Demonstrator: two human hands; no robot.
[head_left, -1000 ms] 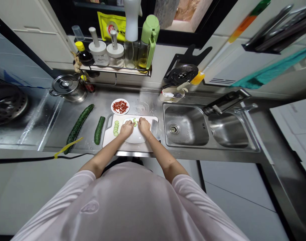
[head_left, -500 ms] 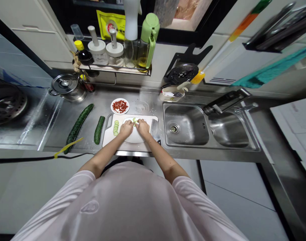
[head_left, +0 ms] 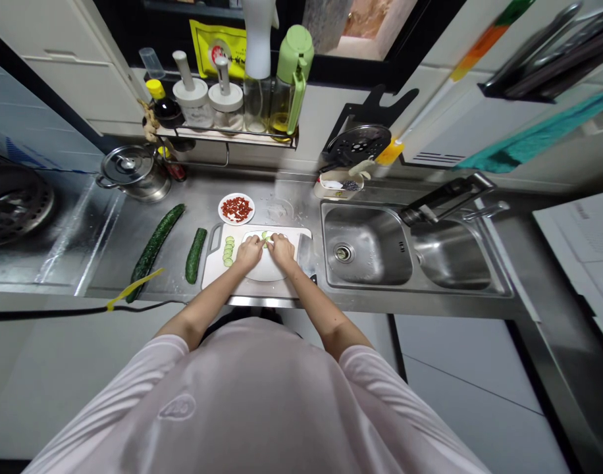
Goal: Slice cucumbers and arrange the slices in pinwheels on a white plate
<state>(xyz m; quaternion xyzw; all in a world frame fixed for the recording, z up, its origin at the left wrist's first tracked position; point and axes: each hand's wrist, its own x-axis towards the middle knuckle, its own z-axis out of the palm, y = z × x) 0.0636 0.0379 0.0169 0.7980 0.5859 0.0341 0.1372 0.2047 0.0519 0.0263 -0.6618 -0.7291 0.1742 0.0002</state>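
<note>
Two hands, left (head_left: 251, 252) and right (head_left: 282, 250), meet over one white plate (head_left: 266, 270) on the cutting board (head_left: 215, 266). Their fingers bend inward and the fingertips touch a few cucumber slices (head_left: 266, 236) at the plate's far side; whether either hand pinches one is too small to tell. About half a dozen more slices (head_left: 228, 252) lie overlapped in one row on the board, left of the plate. Two cucumbers, one short (head_left: 196, 257) and one long (head_left: 156, 247), lie left of the board; one knife (head_left: 306, 251) lies along its right edge, the dark handle partly behind the right arm.

The board's near edge sits just inside the bench's (head_left: 203, 191) front edge. A narrow strip of bench separates the board from the short cucumber, another from the sink (head_left: 375, 263) to its right.

Just beyond the board, one round dish (head_left: 220, 210) holds many small red pieces. Farther off to the board's left stands one lidded pot (head_left: 148, 187), contents hidden. Beyond the board, a shelf (head_left: 222, 137) carries two white-lidded jars (head_left: 197, 117) and a green-topped bottle (head_left: 296, 56) with yellow liquid low inside.
</note>
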